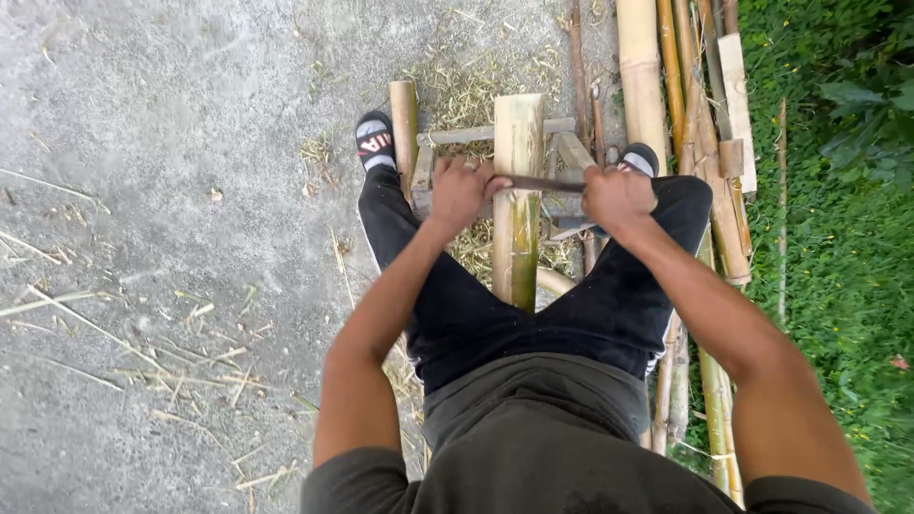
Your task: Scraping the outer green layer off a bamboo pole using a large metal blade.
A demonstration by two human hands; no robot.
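From the head camera, the person stands over a thick pale-green bamboo pole [517, 205] that runs from twelve o'clock down to six o'clock between the legs. It rests on a small frame of bamboo sticks [447, 138] on the grey concrete floor [162, 143].

The left hand [460, 190] is closed tight on one end of a dark flat metal blade [543, 184]. The right hand [617, 195] is closed tight on the other end. The blade lies across the pole.

The blade could slip off the round pole and hit a leg, because the legs are just beside it.

A pile of long bamboo poles [700, 124] lies at two o'clock beside green grass [838, 238]. No box or bucket shows here.
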